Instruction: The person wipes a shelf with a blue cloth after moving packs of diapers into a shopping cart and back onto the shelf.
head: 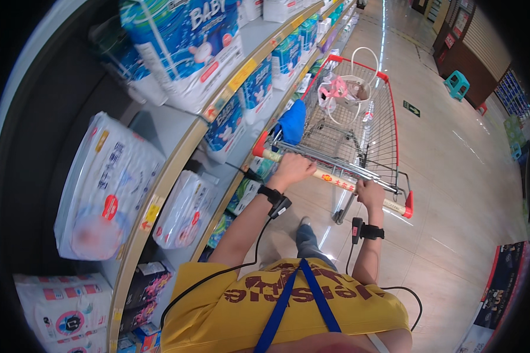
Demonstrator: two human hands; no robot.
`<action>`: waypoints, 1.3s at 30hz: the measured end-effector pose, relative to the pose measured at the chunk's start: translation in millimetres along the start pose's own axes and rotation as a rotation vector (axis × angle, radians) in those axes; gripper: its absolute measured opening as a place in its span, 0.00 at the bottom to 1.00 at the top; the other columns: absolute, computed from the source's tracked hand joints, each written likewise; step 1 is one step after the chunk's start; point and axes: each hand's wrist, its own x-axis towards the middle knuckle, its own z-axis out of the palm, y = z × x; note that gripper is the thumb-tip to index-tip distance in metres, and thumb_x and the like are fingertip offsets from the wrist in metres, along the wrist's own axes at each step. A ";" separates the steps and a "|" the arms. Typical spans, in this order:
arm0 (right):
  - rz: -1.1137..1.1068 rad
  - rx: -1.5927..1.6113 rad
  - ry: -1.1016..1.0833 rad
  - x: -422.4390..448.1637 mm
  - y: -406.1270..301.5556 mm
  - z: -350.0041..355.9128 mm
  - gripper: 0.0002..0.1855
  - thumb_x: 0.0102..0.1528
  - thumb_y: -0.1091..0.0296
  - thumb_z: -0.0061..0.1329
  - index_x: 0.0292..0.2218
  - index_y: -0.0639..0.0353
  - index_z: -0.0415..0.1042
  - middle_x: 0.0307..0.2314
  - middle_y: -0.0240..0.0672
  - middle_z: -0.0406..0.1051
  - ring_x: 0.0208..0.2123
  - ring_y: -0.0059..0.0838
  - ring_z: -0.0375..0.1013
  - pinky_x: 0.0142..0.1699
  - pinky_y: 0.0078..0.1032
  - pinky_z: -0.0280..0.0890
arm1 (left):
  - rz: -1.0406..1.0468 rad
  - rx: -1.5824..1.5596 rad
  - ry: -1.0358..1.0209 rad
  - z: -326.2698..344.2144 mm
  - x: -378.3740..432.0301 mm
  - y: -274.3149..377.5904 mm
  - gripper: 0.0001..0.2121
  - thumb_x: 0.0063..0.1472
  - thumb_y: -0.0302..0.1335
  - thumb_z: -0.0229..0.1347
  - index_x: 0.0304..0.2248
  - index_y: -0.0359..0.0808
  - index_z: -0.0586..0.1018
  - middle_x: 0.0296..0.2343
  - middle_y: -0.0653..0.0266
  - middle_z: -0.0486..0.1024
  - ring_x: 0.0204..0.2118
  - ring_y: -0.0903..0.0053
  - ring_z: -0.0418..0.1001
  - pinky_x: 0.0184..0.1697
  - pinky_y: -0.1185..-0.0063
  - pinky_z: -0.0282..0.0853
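Note:
Both my hands grip the handlebar (332, 180) of a metal shopping cart (397, 128) with red plastic corners. My left hand (295, 169) is closed around the bar left of its middle, and my right hand (371, 194) is closed around it further right. Inside the wire basket, towards the far end, sits a white tote bag (351, 105) with tall loop handles. A pink and white plastic bag (333, 90) lies against its left side. Blue fabric (293, 122) hangs over the cart's near left corner. Each wrist wears a black strap with a cabled device.
Store shelving (176, 154) runs close along the left, stacked with blue diaper packs (194, 48) and white packs (110, 194). Tiled floor (441, 176) stretches ahead and right. A teal plastic stool (457, 84) stands far right. At the lower right is a dark printed display (501, 282).

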 end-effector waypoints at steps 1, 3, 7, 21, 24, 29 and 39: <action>0.000 -0.028 0.061 -17.9 -4.8 4.7 0.24 0.51 0.50 0.37 0.20 0.61 0.75 0.17 0.46 0.71 0.24 0.46 0.73 0.33 0.39 0.67 | -0.016 0.020 -0.004 -7.3 -16.6 4.6 0.19 0.56 0.40 0.45 0.17 0.38 0.79 0.14 0.55 0.72 0.18 0.60 0.72 0.23 0.66 0.66; -0.030 -0.034 0.135 -61.7 -11.4 12.1 0.24 0.52 0.51 0.38 0.19 0.61 0.75 0.14 0.47 0.69 0.22 0.46 0.72 0.31 0.38 0.66 | -0.045 0.088 -0.019 -12.5 -53.9 18.0 0.20 0.57 0.42 0.45 0.16 0.39 0.79 0.14 0.56 0.72 0.18 0.62 0.73 0.23 0.68 0.67; -0.081 -0.074 0.322 -129.5 -12.0 28.0 0.25 0.53 0.51 0.40 0.16 0.61 0.73 0.13 0.47 0.68 0.18 0.47 0.69 0.26 0.37 0.64 | -0.026 0.101 -0.026 -19.3 -114.4 30.9 0.21 0.57 0.42 0.45 0.15 0.39 0.79 0.12 0.58 0.72 0.16 0.64 0.72 0.22 0.70 0.67; -0.487 0.293 0.006 -168.8 -118.9 -5.7 0.21 0.58 0.56 0.39 0.21 0.59 0.75 0.13 0.37 0.71 0.19 0.39 0.72 0.29 0.32 0.65 | 0.031 0.130 -0.039 -64.7 -238.2 62.2 0.22 0.56 0.47 0.46 0.13 0.41 0.77 0.10 0.61 0.70 0.16 0.63 0.71 0.19 0.71 0.64; -0.690 0.391 -0.086 -164.8 -191.6 -1.7 0.18 0.57 0.59 0.39 0.24 0.59 0.76 0.15 0.37 0.72 0.20 0.39 0.72 0.29 0.31 0.65 | -0.057 -0.043 -0.254 -88.2 -258.3 56.5 0.18 0.57 0.42 0.48 0.20 0.38 0.77 0.17 0.58 0.73 0.22 0.63 0.73 0.24 0.70 0.66; -1.038 0.539 -0.126 -174.6 -288.7 22.9 0.10 0.55 0.67 0.43 0.30 0.63 0.73 0.25 0.41 0.72 0.26 0.38 0.72 0.29 0.31 0.64 | -0.198 -0.314 0.275 -142.0 -303.9 40.8 0.07 0.57 0.29 0.51 0.34 0.34 0.74 0.33 0.59 0.73 0.35 0.65 0.72 0.39 0.73 0.68; -1.272 1.023 -0.067 -183.6 -431.4 75.8 0.29 0.52 0.66 0.51 0.52 0.66 0.57 0.42 0.46 0.61 0.44 0.35 0.64 0.40 0.25 0.66 | -0.938 -0.125 1.413 -250.2 -414.2 29.4 0.20 0.51 0.22 0.58 0.43 0.32 0.67 0.35 0.59 0.66 0.37 0.75 0.67 0.38 0.80 0.67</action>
